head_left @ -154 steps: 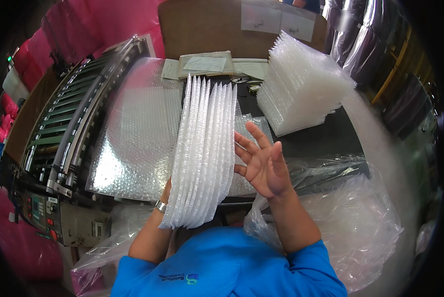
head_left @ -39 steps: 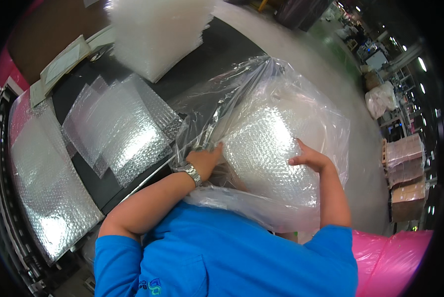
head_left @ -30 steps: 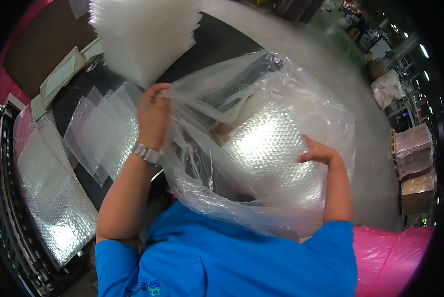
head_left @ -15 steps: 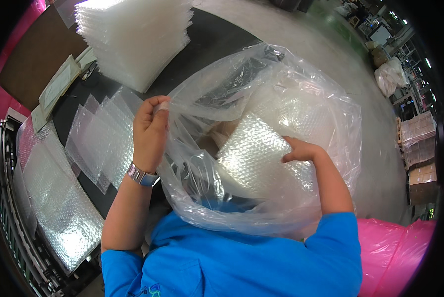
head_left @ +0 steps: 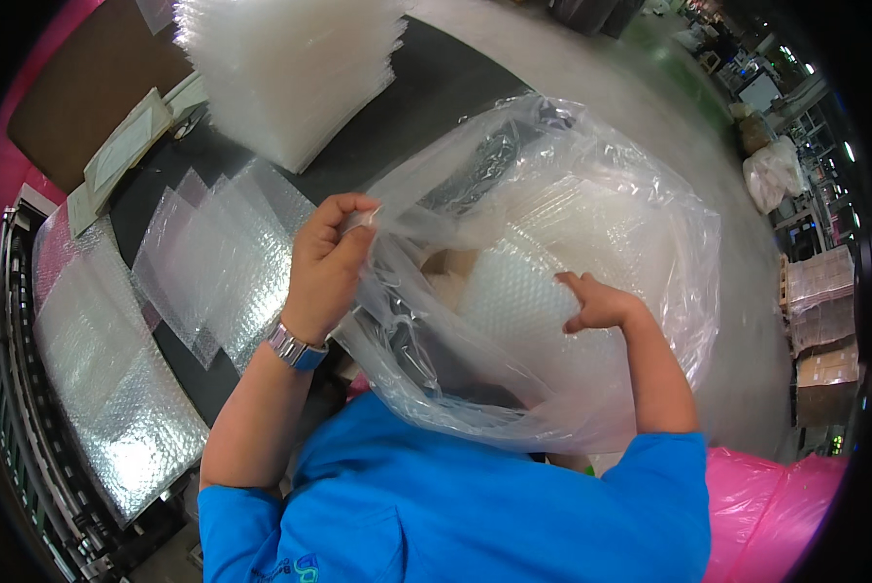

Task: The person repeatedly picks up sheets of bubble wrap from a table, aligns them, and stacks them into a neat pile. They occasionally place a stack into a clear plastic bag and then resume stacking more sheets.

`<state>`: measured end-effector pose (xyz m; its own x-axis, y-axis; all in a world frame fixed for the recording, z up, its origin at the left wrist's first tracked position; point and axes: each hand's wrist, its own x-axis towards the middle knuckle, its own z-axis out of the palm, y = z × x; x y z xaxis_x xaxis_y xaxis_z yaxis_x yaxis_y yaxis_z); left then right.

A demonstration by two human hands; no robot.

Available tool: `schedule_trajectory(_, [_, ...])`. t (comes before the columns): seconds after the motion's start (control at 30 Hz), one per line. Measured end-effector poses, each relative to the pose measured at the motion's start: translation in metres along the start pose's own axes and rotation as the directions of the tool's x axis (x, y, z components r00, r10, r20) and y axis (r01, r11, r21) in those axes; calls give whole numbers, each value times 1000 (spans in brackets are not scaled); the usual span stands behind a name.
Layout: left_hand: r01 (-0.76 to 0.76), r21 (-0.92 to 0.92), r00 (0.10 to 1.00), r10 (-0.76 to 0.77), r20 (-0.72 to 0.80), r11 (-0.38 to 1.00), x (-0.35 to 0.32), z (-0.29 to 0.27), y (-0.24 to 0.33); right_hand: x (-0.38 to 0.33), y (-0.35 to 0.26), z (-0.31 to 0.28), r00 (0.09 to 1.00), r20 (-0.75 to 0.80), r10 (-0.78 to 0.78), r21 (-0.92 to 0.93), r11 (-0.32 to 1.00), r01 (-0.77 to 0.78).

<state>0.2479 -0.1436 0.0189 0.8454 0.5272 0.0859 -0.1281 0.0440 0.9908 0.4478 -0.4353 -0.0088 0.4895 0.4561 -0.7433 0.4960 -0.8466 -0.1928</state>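
Note:
A large clear plastic bag [head_left: 683,194] stands with its mouth wide in front of me. My left hand [head_left: 334,257] pinches its rim on the left side, fingers closed on the film. Inside the bag lie bubble wrap pieces [head_left: 518,287], with more bubble wrap [head_left: 601,219] behind them. My right hand [head_left: 599,301] reaches into the mouth from the right. Its thumb and fingers are apart, beside the right edge of the nearer pieces; whether the fingertips touch them I cannot tell. The bag's bottom is hidden.
A tall stack of bubble wrap [head_left: 290,78] stands on the black table [head_left: 436,78]. Fanned bubble wrap sheets [head_left: 212,253] lie left of the bag; longer sheets [head_left: 115,389] rest by the rollers [head_left: 18,389]. Pink wrapped goods [head_left: 776,505] are at lower right, wrapped boxes [head_left: 820,291] farther right.
The nearer bubble wrap pieces sit deeper in the bag. My right hand's fingers have spread from their edge. My left hand, still pinching the rim, appears farther right and slightly lower.

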Motion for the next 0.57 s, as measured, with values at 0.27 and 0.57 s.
schedule_trajectory(0.27, [32, 57, 999, -34, 40, 998, -4, -5, 4, 46, 186, 0, 823, -468, 323, 316, 931, -185])
schedule_trajectory(0.57, [-1, -30, 1000, 1, -2, 1000, -2, 1, 2, 24, -10, 11, 901, -407, 152, -325, 897, -298])
